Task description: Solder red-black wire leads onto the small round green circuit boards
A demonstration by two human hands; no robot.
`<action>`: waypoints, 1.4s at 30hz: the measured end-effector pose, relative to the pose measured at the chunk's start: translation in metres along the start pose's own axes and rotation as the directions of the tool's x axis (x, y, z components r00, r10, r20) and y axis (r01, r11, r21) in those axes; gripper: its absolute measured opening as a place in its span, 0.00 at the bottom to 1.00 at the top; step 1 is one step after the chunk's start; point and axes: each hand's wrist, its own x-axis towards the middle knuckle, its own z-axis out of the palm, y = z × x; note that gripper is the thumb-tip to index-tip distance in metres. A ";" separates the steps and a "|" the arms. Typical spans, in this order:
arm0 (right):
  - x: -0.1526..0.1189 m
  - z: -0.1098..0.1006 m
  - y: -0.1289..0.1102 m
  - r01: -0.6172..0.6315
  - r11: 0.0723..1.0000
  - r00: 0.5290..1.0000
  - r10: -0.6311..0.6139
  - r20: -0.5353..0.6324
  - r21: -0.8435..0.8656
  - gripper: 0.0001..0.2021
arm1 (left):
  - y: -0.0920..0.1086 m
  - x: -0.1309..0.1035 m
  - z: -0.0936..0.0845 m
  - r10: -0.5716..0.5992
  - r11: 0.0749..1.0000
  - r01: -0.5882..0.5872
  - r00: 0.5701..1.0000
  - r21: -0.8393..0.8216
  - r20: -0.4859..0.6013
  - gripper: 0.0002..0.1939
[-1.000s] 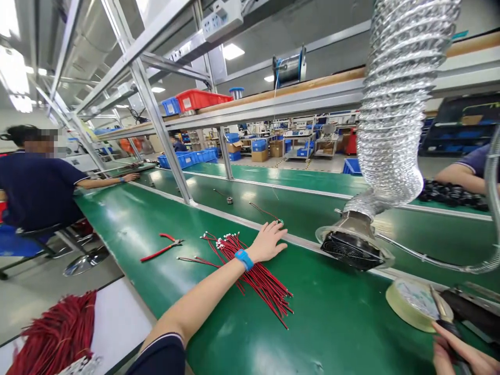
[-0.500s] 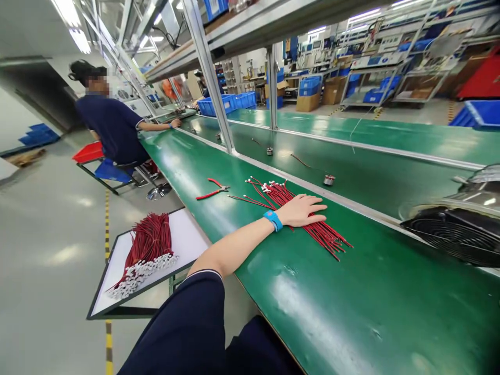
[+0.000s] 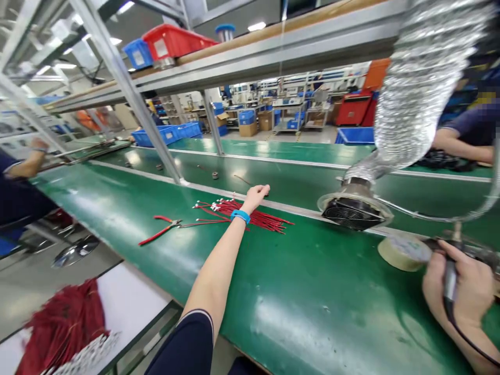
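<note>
My left hand [image 3: 258, 195], with a blue wristband, reaches over the bundle of red wires [image 3: 269, 221] toward the metal divider. Its fingers are curled together; what they hold, if anything, is hidden. White connectors sit at the bundle's left end. Red-handled pliers [image 3: 160, 230] lie apart on the green bench, left of the wires. At the right edge, my right hand [image 3: 463, 289] is closed around a soldering iron [image 3: 450, 278] with a dark cable. A roll of tape [image 3: 404, 252] lies just left of it. Some dark things behind that hand are blurred.
A black fume extractor [image 3: 353, 211] with a silver duct [image 3: 410, 88] stands ahead on the right. A small motor [image 3: 214, 175] rests on the sunken strip beyond the divider. More red wires [image 3: 66, 323] lie on a side tray. Co-workers sit at left and far right.
My left hand has risen off the wires and moved to their far side, its spread fingers now curled. The view has swung right, bringing in my right hand with the soldering iron.
</note>
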 end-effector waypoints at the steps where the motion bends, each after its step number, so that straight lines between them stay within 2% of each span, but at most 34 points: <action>1: 0.001 0.004 0.011 0.022 0.998 0.999 -0.024 -0.022 -0.059 0.09 | 0.004 0.009 0.016 -0.025 0.995 0.023 0.999 -0.101 -0.023 0.22; 4: 0.003 0.010 0.029 0.093 0.991 0.994 -0.098 -0.044 -0.095 0.11 | 0.009 0.023 0.073 -0.120 0.923 0.101 0.992 -0.372 -0.028 0.29; 7: 0.001 0.008 0.029 0.188 0.980 0.981 -0.191 -0.045 -0.059 0.12 | 0.004 0.020 0.130 -0.224 0.812 0.201 0.974 -0.547 0.025 0.28; 9: -0.003 0.005 0.025 0.227 0.972 0.974 -0.228 -0.014 -0.057 0.13 | -0.003 0.014 0.156 -0.288 0.745 0.269 0.955 -0.610 0.069 0.26; 11: -0.008 0.003 0.019 0.236 0.969 0.972 -0.234 0.031 -0.070 0.14 | -0.010 0.010 0.170 -0.332 0.694 0.321 0.937 -0.644 0.109 0.24; 16: -0.015 0.004 0.000 0.286 0.956 0.953 -0.276 0.122 -0.071 0.14 | -0.018 0.006 0.177 -0.338 0.665 0.361 0.926 -0.654 0.169 0.19; 22: -0.013 -0.002 -0.015 0.283 0.955 0.939 -0.258 0.226 -0.086 0.14 | -0.029 0.004 0.186 -0.226 0.772 0.270 0.963 -0.575 0.150 0.13; 28: -0.015 0.004 -0.010 0.312 0.945 0.942 -0.296 0.157 -0.093 0.15 | -0.046 0.002 0.190 -0.124 0.902 0.169 0.983 -0.396 0.139 0.22; 35: -0.010 -0.001 -0.005 0.334 0.929 0.943 -0.329 0.057 -0.159 0.22 | -0.048 -0.001 0.190 -0.061 0.952 0.098 0.989 -0.291 0.133 0.31; 38: 0.000 -0.009 0.008 0.360 0.913 0.932 -0.362 0.022 -0.190 0.19 | -0.044 -0.005 0.191 -0.046 0.959 0.075 0.993 -0.272 0.112 0.33; 42: 0.024 -0.027 0.040 0.371 0.896 0.915 -0.397 -0.067 -0.244 0.15 | -0.042 -0.009 0.193 -0.027 0.966 0.048 0.996 -0.253 0.083 0.34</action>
